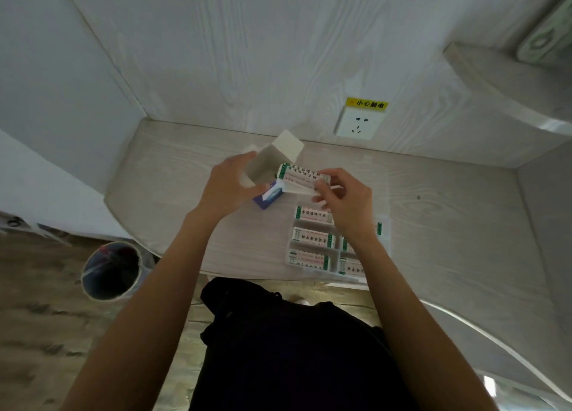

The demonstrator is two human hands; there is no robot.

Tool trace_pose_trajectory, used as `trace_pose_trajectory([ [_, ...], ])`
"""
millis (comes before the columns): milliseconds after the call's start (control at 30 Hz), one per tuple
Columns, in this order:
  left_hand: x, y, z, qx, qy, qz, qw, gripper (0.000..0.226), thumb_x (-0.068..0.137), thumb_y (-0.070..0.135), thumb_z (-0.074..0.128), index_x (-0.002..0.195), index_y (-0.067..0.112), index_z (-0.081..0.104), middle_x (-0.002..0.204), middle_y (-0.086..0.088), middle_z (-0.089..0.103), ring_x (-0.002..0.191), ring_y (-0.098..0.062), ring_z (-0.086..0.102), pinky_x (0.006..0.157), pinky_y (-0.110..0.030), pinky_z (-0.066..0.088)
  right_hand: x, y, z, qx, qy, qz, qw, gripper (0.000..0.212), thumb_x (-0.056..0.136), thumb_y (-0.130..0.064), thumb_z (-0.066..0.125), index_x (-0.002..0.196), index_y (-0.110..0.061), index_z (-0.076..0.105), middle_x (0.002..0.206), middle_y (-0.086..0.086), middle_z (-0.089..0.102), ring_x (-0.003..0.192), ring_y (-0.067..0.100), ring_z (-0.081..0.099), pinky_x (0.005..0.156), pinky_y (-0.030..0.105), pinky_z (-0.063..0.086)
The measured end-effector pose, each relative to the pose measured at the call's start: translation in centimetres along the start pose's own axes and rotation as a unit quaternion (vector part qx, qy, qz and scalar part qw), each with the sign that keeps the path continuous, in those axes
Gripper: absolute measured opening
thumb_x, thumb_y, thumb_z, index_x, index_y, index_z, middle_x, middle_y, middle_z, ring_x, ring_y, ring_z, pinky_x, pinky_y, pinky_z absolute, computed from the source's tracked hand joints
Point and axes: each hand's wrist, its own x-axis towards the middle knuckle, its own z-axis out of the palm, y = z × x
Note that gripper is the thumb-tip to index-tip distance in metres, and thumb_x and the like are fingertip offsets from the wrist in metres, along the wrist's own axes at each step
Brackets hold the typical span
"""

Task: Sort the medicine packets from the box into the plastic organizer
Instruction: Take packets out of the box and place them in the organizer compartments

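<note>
My left hand (230,185) grips an open cardboard medicine box (268,166), white inside with a blue printed side, its flap standing up. Just right of the box mouth, my right hand (342,198) pinches a small stack of white medicine packets (301,177) with green edges and dark print. Below that hand, a clear plastic organizer (385,243) lies on the desk. Its left column holds three packets (312,237) lying flat, one per compartment. More packets show in the right column, partly hidden by my right wrist.
The pale wood-grain desk (448,218) sits in a corner, with a wall socket (359,126) under a yellow warning sticker behind it. A lined waste bin (113,270) stands on the floor at the left. A curved shelf (507,82) juts out at the upper right.
</note>
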Motion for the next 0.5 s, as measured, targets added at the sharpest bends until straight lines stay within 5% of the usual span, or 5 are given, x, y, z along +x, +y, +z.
trace_pose_trajectory([
  [67,-0.2,0.5,-0.3,0.027,0.108,0.081,0.991,0.051,0.08,0.035,0.069,0.126,0.016,0.055,0.132,-0.005,0.05,0.122,-0.021,0.043,0.099,-0.016,0.026,-0.6,0.2,-0.8,0.025,-0.008,0.017,1.0,0.008,0.09,-0.016,0.06,0.097,-0.018,0.062,0.09,0.001,0.07,0.06,0.007,0.068,0.055,0.023,0.056],
  [133,-0.8,2.7,-0.5,-0.042,0.124,0.143,0.981,0.036,0.087,0.034,0.059,0.119,0.017,0.059,0.125,0.0,0.055,0.116,-0.014,0.046,0.096,-0.014,0.032,-1.1,0.5,-1.9,0.045,-0.015,0.03,0.998,0.012,0.09,-0.014,0.06,0.101,-0.019,0.061,0.091,0.004,0.069,0.061,0.011,0.069,0.057,0.025,0.057],
  [333,-2.5,7.3,3.1,-0.181,-0.155,0.132,0.962,0.029,0.094,0.026,0.051,0.123,0.023,0.053,0.121,0.011,0.055,0.106,-0.007,0.056,0.087,-0.019,0.048,-3.0,1.7,-3.9,0.092,-0.039,0.051,0.994,0.015,0.089,-0.007,0.061,0.093,-0.021,0.066,0.081,0.004,0.069,0.064,0.018,0.07,0.063,0.026,0.057],
  [500,-3.5,6.5,6.2,-0.26,-0.245,0.028,0.933,0.009,0.092,0.025,0.055,0.096,0.026,0.063,0.093,0.005,0.066,0.078,-0.015,0.069,0.064,-0.024,0.056,-4.5,3.3,-4.1,0.059,-0.018,0.065,0.996,0.012,0.088,-0.008,0.062,0.093,-0.018,0.067,0.078,-0.003,0.069,0.063,0.008,0.069,0.059,0.013,0.05],
])
